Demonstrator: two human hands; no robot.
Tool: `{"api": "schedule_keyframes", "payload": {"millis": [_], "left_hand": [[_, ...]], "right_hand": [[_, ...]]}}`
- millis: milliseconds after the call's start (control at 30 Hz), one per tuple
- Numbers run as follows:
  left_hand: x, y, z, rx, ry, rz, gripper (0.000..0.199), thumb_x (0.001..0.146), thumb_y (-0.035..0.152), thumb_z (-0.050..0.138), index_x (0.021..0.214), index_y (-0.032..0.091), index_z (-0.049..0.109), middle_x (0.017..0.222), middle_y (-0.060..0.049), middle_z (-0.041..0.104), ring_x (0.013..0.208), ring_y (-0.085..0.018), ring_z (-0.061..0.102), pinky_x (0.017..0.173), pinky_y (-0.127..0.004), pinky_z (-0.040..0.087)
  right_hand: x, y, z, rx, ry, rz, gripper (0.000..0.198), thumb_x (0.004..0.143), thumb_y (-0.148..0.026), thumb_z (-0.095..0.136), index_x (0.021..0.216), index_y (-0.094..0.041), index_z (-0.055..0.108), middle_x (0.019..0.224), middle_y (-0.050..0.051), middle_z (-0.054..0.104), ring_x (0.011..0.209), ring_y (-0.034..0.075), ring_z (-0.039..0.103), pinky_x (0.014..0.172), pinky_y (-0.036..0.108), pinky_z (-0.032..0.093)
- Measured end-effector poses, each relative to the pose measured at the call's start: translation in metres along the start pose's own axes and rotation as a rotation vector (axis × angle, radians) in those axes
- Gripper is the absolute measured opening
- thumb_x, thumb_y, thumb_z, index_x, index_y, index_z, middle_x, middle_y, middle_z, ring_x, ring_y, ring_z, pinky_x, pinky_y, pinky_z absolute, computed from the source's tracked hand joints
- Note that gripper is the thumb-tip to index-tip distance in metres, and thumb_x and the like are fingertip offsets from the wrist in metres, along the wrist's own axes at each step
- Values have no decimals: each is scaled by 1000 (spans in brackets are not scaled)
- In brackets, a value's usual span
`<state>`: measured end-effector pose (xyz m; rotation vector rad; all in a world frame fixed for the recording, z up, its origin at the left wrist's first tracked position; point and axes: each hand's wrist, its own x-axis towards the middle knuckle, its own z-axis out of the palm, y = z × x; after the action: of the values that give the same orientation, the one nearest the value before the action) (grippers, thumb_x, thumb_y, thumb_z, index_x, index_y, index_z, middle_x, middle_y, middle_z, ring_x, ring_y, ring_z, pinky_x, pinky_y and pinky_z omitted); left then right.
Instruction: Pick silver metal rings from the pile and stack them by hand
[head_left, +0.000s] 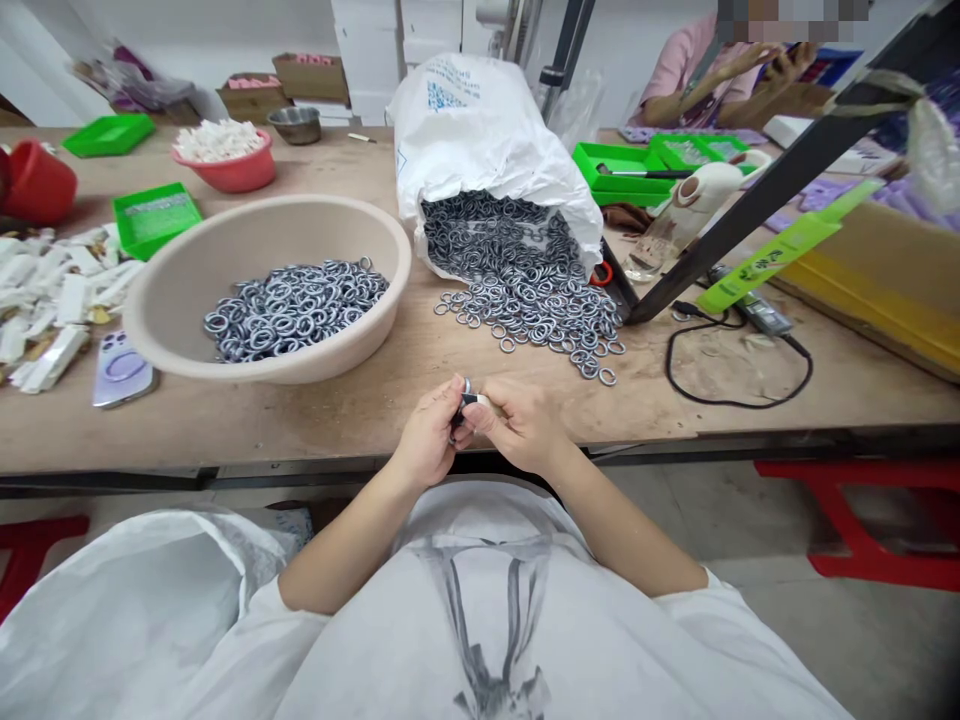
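Head view: both hands meet just above the near edge of the table (315,430). The left hand (429,432) has its fingertips pinched together on a grey ring (467,385), which pokes up between them. The right hand (526,425) has its fingers curled closed on a small black-and-white piece (471,398); I cannot tell whether its dark end touches the ring. Beyond the fingers and slightly to their right, loose rings (540,305) spill from a white sack (480,130). Left of the fingers, a beige basin (322,362) holds more grey rings (296,305); farther left lies a phone (120,370). Well right of the fingers, a black cord (670,365) loops.
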<state>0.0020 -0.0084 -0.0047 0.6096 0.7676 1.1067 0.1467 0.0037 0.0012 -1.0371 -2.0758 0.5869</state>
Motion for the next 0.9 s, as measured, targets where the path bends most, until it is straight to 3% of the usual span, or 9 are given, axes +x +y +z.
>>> {"api": "schedule_keyframes", "payload": {"millis": [133, 267, 367, 433, 533, 633, 733, 833, 900], "left_hand": [[3, 2, -5, 37, -35, -13, 51, 67, 55, 81, 68, 17, 46, 51, 7, 42, 42, -3, 31, 39, -15, 25], [7, 3, -11, 107, -53, -38, 52, 71, 58, 76, 65, 17, 45, 51, 6, 40, 41, -3, 28, 39, -16, 22], [4, 0, -14, 151, -157, -57, 50, 77, 56, 72, 62, 16, 46, 53, 5, 41, 42, -3, 29, 40, -17, 23], [3, -1, -16, 154, -178, -69, 50, 78, 55, 72, 62, 15, 47, 55, 4, 45, 43, -3, 32, 41, -17, 26], [4, 0, -22, 138, -62, -44, 45, 75, 53, 76, 68, 14, 55, 63, 1, 54, 45, -4, 41, 41, -16, 31], [10, 6, -28, 121, 11, -23, 39, 71, 42, 81, 94, 14, 67, 72, -1, 62, 52, -6, 51, 42, -16, 36], [16, 10, -29, 70, 59, -46, 40, 70, 30, 80, 105, 14, 68, 78, -3, 65, 58, -9, 57, 41, -16, 39], [20, 6, -24, 16, 119, -71, 33, 71, 34, 77, 93, 12, 68, 84, -5, 65, 60, -10, 59, 39, -17, 39], [21, 0, -17, -5, 131, -77, 38, 73, 44, 76, 91, 12, 65, 82, -3, 62, 58, -9, 58, 37, -16, 37]], "right_hand": [[-1, 3, 2, 160, -71, 28, 44, 99, -49, 47, 68, -20, 58, 66, 0, 62, 59, 11, 51, 60, 25, 33], [5, 15, 10, 197, -60, 164, 49, 98, -58, 44, 74, -20, 65, 68, 0, 67, 63, 13, 57, 61, 24, 34], [20, 36, 8, -48, 58, 347, 54, 98, -60, 40, 70, -19, 63, 63, 0, 62, 61, 14, 54, 58, 26, 30], [30, 51, 1, -293, 61, 478, 51, 97, -59, 43, 74, -20, 66, 68, 3, 65, 67, 18, 58, 60, 27, 32], [41, 68, -6, -567, -15, 550, 31, 95, -46, 54, 105, -22, 70, 104, 10, 72, 89, 26, 65, 71, 31, 40], [44, 76, -8, -629, -63, 593, 28, 94, -36, 56, 114, -21, 68, 116, 14, 69, 98, 28, 65, 80, 35, 44], [42, 74, -4, -390, -10, 551, 18, 93, -31, 56, 97, -20, 70, 100, 10, 71, 91, 25, 64, 79, 33, 44], [33, 60, 6, 185, 107, 441, 20, 90, -38, 59, 81, -20, 63, 80, 3, 65, 78, 18, 60, 73, 30, 45], [24, 45, 17, 548, 177, 376, 27, 85, -48, 63, 80, -21, 61, 77, 0, 63, 73, 16, 58, 71, 29, 46]]}}
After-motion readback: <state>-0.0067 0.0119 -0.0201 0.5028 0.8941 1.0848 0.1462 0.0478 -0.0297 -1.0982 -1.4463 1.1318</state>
